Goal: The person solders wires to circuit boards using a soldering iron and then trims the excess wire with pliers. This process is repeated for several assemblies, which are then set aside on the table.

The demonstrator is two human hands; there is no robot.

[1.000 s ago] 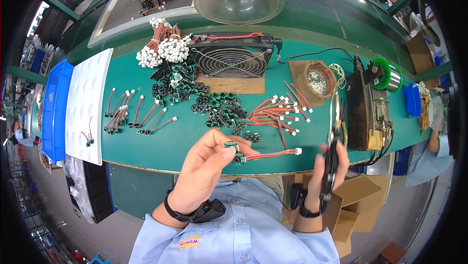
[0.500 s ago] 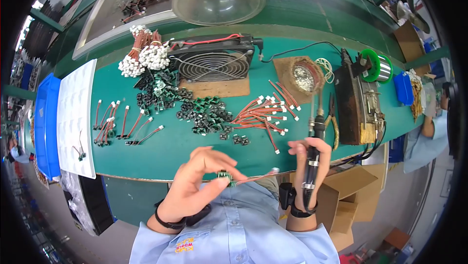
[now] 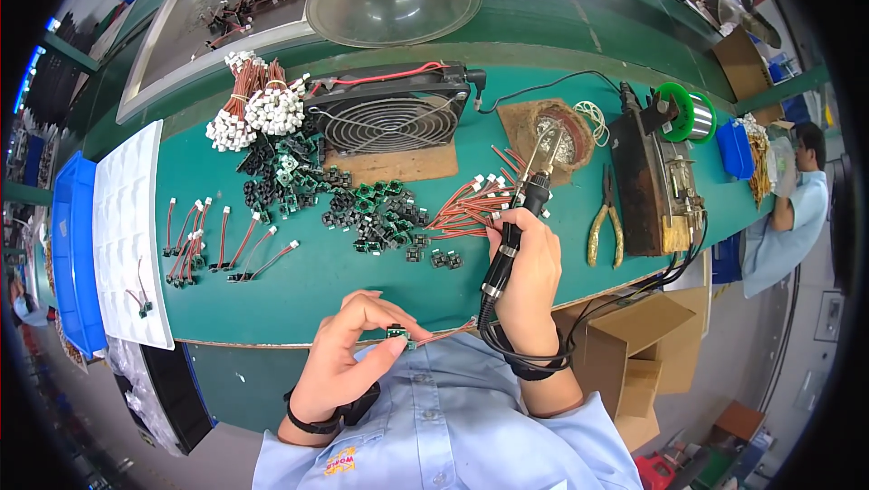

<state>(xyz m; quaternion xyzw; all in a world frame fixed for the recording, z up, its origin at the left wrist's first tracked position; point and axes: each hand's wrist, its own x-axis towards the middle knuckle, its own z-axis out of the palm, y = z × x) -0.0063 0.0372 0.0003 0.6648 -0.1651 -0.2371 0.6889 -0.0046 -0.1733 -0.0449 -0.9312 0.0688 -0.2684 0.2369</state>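
Observation:
A small green circuit board [image 3: 396,333] is pinched between the thumb and fingers of my left hand [image 3: 344,350], near the table's front edge. From it a thin wire lead [image 3: 444,336] runs right toward a small connector end. My right hand [image 3: 532,277] is wrapped round a black soldering iron [image 3: 502,264] with a cord hanging from its lower end. The iron's slim metal tips point away from me and reach over a round tin [image 3: 584,135] of silvery metal bits; whether they touch the contents I cannot tell.
Loose boards [image 3: 385,218] and red-brown leads [image 3: 462,209] lie mid-table before a fan [image 3: 389,119]. Finished-looking wired boards [image 3: 195,246] sit left beside a white tray [image 3: 131,218]. Pliers [image 3: 606,218], a dark soldering unit [image 3: 643,191] and a solder spool [image 3: 701,119] stand right.
My right hand has moved left and forward, swinging the soldering iron's tips over the tin. My left hand still holds the board, slightly further left in view. The whole view has shifted a little.

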